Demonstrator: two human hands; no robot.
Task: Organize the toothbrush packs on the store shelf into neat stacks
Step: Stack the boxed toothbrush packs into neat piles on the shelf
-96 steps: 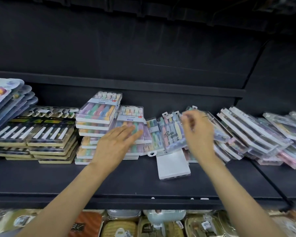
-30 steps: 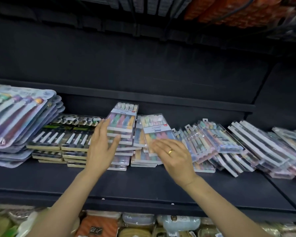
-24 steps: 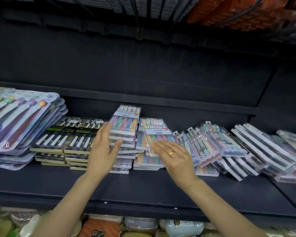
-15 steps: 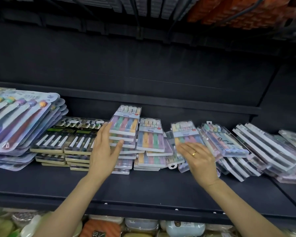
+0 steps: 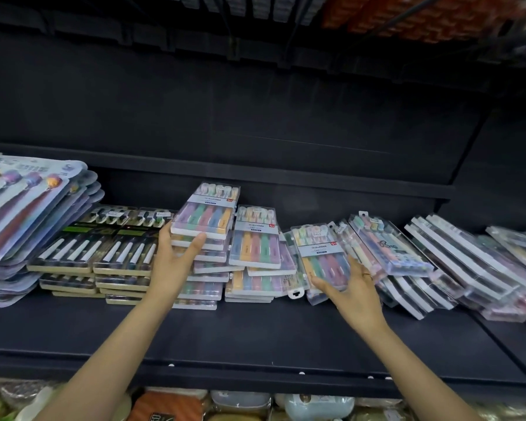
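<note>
Clear packs of pastel toothbrushes lie on a black shelf [image 5: 255, 338]. A tall stack [image 5: 205, 215] stands left of centre, with a lower stack [image 5: 255, 241] beside it on the right. My left hand [image 5: 172, 265] rests against the tall stack's front-left corner, fingers along its side and thumb under the top pack. My right hand [image 5: 354, 294] grips a single toothbrush pack [image 5: 319, 253] by its lower end and tilts it up. Behind that pack, several more packs [image 5: 386, 244] lean in a loose, slanted pile.
White-striped packs [image 5: 456, 262] fan out untidily at the right. Dark packs with white brushes [image 5: 104, 252] are stacked left of my left hand, and large blister cards [image 5: 28, 208] lean at the far left. Packaged goods [image 5: 170, 405] fill the shelf below.
My right hand left the lower stack, moved right to the leaning pile and took hold of one pack. My left hand stayed at the tall stack.
</note>
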